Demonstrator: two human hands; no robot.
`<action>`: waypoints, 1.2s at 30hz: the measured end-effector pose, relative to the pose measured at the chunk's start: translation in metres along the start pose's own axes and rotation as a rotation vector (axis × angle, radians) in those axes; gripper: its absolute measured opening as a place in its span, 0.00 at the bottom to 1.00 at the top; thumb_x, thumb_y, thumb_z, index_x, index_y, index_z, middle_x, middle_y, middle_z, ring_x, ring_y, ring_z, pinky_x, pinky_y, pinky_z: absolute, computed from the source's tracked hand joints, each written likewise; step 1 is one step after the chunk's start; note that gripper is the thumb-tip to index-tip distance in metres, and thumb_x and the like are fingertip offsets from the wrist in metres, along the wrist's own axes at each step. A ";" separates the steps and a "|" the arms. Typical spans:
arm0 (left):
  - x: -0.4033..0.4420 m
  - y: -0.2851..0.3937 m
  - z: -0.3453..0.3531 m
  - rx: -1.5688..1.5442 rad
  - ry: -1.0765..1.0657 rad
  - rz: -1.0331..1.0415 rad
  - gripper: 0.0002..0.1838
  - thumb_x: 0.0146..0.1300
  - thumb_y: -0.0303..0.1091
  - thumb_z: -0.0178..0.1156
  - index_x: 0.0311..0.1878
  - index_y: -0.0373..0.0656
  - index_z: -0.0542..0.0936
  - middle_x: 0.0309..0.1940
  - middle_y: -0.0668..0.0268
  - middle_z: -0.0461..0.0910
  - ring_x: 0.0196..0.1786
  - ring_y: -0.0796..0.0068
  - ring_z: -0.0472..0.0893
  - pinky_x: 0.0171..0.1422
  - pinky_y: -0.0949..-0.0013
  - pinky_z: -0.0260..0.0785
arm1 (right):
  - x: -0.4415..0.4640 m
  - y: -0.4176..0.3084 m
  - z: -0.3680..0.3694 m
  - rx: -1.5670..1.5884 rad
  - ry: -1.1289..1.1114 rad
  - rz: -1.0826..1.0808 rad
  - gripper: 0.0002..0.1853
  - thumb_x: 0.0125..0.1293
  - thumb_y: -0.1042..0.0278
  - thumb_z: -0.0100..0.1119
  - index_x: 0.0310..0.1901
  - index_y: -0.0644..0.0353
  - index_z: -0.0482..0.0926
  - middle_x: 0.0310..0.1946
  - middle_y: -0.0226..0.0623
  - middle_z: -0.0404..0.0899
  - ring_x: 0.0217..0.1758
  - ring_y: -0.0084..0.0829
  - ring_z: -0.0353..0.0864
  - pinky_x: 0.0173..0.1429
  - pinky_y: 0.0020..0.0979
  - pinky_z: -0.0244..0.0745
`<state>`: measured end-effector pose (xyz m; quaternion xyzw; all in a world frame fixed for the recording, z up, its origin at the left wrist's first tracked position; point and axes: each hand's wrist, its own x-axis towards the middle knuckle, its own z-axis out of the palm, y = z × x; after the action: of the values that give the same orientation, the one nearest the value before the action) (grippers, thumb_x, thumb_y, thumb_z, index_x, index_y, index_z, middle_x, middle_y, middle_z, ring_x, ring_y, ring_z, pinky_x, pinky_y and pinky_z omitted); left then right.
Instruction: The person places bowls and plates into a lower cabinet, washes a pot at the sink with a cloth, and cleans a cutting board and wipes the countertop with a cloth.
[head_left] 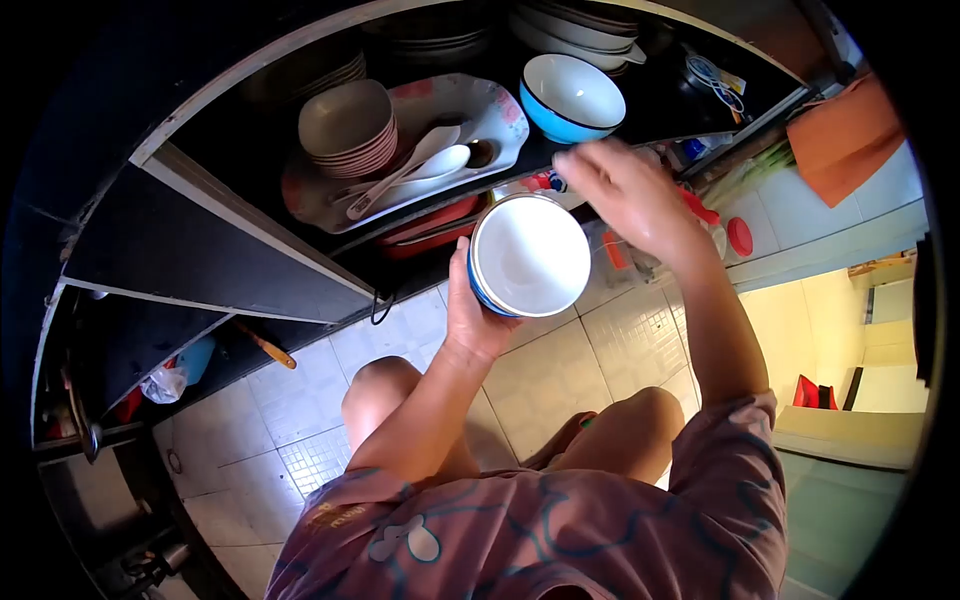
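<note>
My left hand (470, 322) grips what looks like a small nested stack of bowls (530, 255), white inside and blue outside, with a second rim along the left side. My thumb lies along the outer wall. Above and to the right, my right hand (630, 195) hangs in the air, slightly blurred, fingers stretched out and nothing visible in them. Close to its fingertips, a light-blue bowl (570, 98) with a white inside and dark rim stands on the cabinet shelf, apparently not touched.
A floral tray (500, 110) on the shelf bears a stack of pink-edged bowls (345, 125) and white spoons (430, 165). Stacked plates (580, 40) stand behind. A wooden handle (265, 345) sticks out of the lower cabinet. Right are a red lid (739, 236) and an orange sheet (845, 140).
</note>
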<state>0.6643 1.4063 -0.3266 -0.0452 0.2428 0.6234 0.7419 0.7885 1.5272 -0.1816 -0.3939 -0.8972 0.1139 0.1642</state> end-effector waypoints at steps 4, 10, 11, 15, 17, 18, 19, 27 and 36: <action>0.004 0.000 -0.002 0.028 0.037 0.064 0.35 0.65 0.70 0.40 0.62 0.56 0.73 0.57 0.66 0.77 0.57 0.64 0.77 0.53 0.56 0.74 | -0.039 0.030 0.027 0.659 -0.495 0.384 0.26 0.71 0.42 0.50 0.55 0.57 0.75 0.30 0.24 0.76 0.29 0.17 0.74 0.24 0.22 0.68; 0.009 -0.007 0.004 0.053 0.161 0.026 0.34 0.65 0.69 0.41 0.62 0.54 0.74 0.56 0.64 0.78 0.58 0.63 0.78 0.55 0.54 0.74 | -0.055 0.025 0.035 0.439 -0.296 0.323 0.23 0.65 0.55 0.61 0.56 0.60 0.75 0.29 0.35 0.78 0.30 0.24 0.75 0.37 0.29 0.71; 0.012 -0.009 0.002 0.050 0.143 0.015 0.34 0.65 0.69 0.41 0.61 0.54 0.74 0.56 0.64 0.78 0.58 0.63 0.78 0.56 0.54 0.74 | -0.053 0.025 0.035 0.436 -0.281 0.338 0.23 0.65 0.55 0.62 0.56 0.60 0.75 0.30 0.37 0.79 0.30 0.26 0.75 0.38 0.30 0.72; 0.016 -0.013 0.000 0.104 0.111 -0.069 0.32 0.68 0.67 0.37 0.64 0.58 0.71 0.60 0.68 0.75 0.61 0.64 0.75 0.57 0.52 0.72 | -0.051 0.044 0.048 0.369 -0.161 0.194 0.20 0.66 0.60 0.61 0.56 0.60 0.75 0.25 0.33 0.78 0.26 0.19 0.72 0.31 0.25 0.68; 0.017 -0.014 0.002 0.103 0.111 -0.075 0.32 0.68 0.67 0.37 0.63 0.58 0.71 0.60 0.68 0.75 0.61 0.64 0.75 0.58 0.51 0.71 | -0.050 0.049 0.050 0.315 -0.148 0.131 0.19 0.67 0.60 0.60 0.56 0.59 0.75 0.26 0.37 0.79 0.27 0.25 0.76 0.33 0.28 0.70; 0.016 -0.013 0.003 0.105 0.112 -0.082 0.31 0.68 0.67 0.37 0.63 0.58 0.72 0.60 0.68 0.75 0.62 0.64 0.75 0.59 0.51 0.70 | -0.050 0.051 0.051 0.264 -0.131 0.069 0.18 0.68 0.61 0.58 0.56 0.58 0.75 0.28 0.42 0.81 0.28 0.31 0.80 0.34 0.30 0.72; 0.015 -0.014 0.004 0.096 0.112 -0.081 0.31 0.68 0.67 0.37 0.63 0.58 0.72 0.60 0.68 0.75 0.62 0.64 0.75 0.59 0.51 0.70 | -0.050 0.052 0.052 0.259 -0.139 0.065 0.18 0.68 0.61 0.58 0.56 0.58 0.75 0.28 0.42 0.81 0.28 0.31 0.80 0.34 0.30 0.72; 0.021 -0.018 0.000 0.088 0.144 -0.088 0.32 0.68 0.67 0.37 0.65 0.58 0.71 0.62 0.67 0.74 0.64 0.63 0.72 0.65 0.46 0.64 | -0.055 0.039 0.055 -0.184 -0.104 0.159 0.18 0.65 0.50 0.58 0.46 0.56 0.76 0.26 0.45 0.81 0.32 0.48 0.82 0.37 0.42 0.75; 0.039 -0.022 -0.022 0.037 0.056 -0.027 0.33 0.68 0.67 0.37 0.64 0.55 0.72 0.60 0.66 0.75 0.62 0.62 0.74 0.64 0.50 0.66 | -0.073 0.058 0.081 -0.002 0.127 0.178 0.19 0.58 0.58 0.68 0.34 0.63 0.69 0.19 0.38 0.76 0.22 0.37 0.76 0.32 0.36 0.71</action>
<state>0.6825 1.4285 -0.3671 -0.0522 0.2742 0.6072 0.7439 0.8427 1.5050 -0.2903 -0.4788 -0.8464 0.1019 0.2097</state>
